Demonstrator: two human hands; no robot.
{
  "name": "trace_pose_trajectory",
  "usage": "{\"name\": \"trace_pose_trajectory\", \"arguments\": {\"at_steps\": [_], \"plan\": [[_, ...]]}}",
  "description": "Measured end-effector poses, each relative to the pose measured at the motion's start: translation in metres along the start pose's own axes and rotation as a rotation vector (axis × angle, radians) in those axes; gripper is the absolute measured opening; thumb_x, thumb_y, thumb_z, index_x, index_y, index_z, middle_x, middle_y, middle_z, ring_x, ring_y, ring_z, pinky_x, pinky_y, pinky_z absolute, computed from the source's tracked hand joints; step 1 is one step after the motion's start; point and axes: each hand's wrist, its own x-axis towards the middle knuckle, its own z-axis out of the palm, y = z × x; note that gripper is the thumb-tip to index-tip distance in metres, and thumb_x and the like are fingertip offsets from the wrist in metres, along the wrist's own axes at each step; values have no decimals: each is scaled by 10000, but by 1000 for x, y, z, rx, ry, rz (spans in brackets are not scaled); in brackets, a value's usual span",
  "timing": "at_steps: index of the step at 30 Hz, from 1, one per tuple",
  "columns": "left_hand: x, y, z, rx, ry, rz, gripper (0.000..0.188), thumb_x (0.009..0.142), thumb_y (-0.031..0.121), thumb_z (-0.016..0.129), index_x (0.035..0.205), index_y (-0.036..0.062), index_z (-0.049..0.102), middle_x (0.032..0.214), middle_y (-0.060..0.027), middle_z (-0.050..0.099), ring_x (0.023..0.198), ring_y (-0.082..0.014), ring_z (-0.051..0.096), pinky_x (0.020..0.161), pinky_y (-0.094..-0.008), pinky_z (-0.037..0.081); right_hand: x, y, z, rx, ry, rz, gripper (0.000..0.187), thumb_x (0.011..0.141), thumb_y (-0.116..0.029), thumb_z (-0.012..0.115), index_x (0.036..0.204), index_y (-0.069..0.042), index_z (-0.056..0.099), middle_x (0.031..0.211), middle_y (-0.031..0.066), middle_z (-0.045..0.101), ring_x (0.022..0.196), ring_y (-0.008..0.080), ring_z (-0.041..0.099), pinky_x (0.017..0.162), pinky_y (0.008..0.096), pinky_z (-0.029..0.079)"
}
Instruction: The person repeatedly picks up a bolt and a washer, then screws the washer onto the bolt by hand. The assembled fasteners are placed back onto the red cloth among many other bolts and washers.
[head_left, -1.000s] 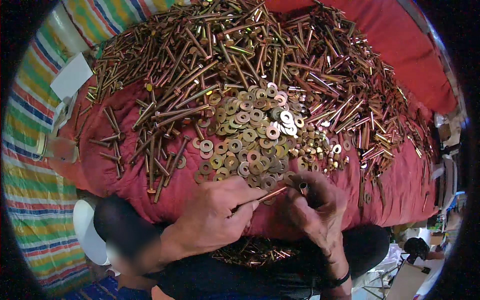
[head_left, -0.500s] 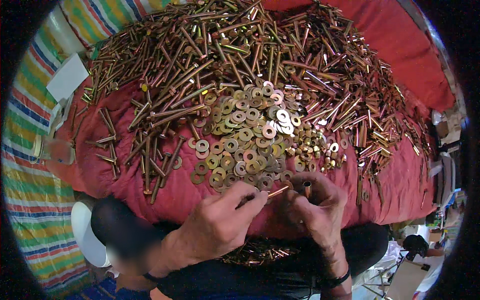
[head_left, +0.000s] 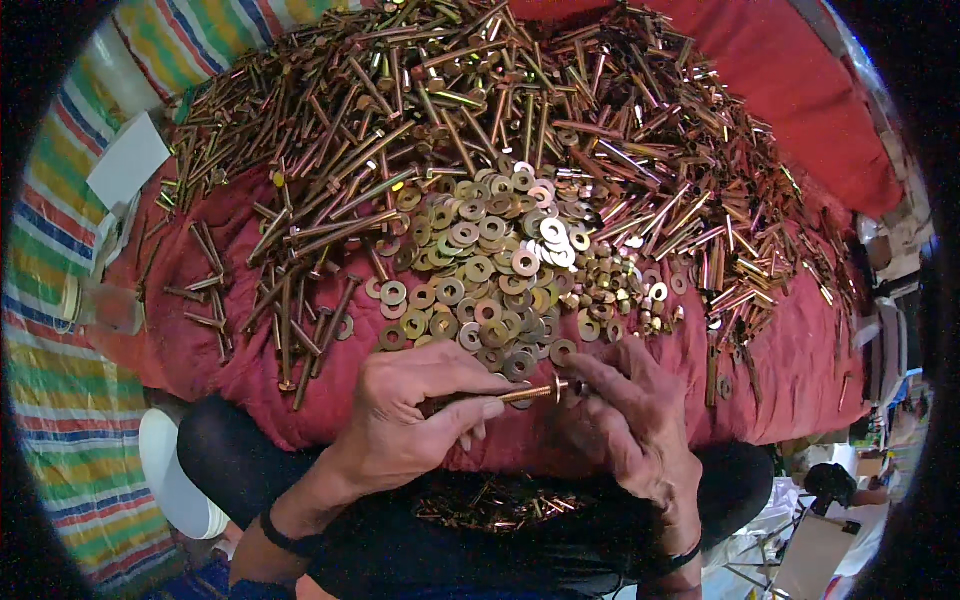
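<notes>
My left hand pinches a thin, brass-coloured threaded bolt between thumb and fingers, holding it nearly level and pointing right. Around its right end sits a flat washer. My right hand is curled just beyond that end, thumb and fingers close together at a small dark piece that I cannot make out. Just past my hands lies a heap of flat washers, with a cluster of small nuts on its right. Long hex bolts are piled behind and left, and metal sleeves behind and right.
Red cloth covers the raised work surface. Between my legs lies a batch of metal fasteners. A white bucket stands lower left, a clear cup and a white card farther up. Striped sheeting runs along the left.
My left hand has turned, showing the bolt's threaded length. A washer now shows on the bolt's end. The tube upright in my right hand is no longer visible there, and those fingers have moved to the bolt.
</notes>
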Motion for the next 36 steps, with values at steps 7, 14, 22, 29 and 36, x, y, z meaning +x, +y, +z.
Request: {"name": "trace_pose_trajectory", "arguments": {"at_steps": [7,14,22,29,36], "plan": [[3,1,-4,-283,-26,-170,122,943,-52,711,1041,-54,783,904,-96,720,678,-122,707,584,-246,577,-3,2,-2,47,-3,-101,521,766,-37,800,1277,-37,694,1153,191,686,960,386,722,801,433,595],[3,4,-9,-295,-53,-208,112,947,-43,714,1036,-55,781,893,-99,722,682,-136,717,595,-262,600,0,-2,-3,150,34,-96,520,767,-50,828,1264,-59,677,1093,124,727,936,320,735,789,411,593],[-1,8,-9,-271,-156,-223,133,950,25,740,1061,-40,774,849,-86,712,625,-113,671,531,-253,539,-6,-18,-4,248,85,99,380,714,7,882,1063,-56,744,949,76,775,859,186,772,764,310,613],[0,2,34,-677,-25,-414,564,1114,462,475,1060,-37,732,977,-69,715,894,-167,686,823,-330,547,9,-32,34,90,88,-447,371,750,-27,770,1116,-46,717,1003,94,744,835,292,739,744,365,611],[-2,2,23,-709,-252,-600,443,1103,332,560,1274,-49,709,851,-80,731,533,-99,609,416,-222,398,-1,-14,2,41,276,-60,179,867,-63,765,1030,9,756,905,120,748,808,231,724,752,347,577]]}}
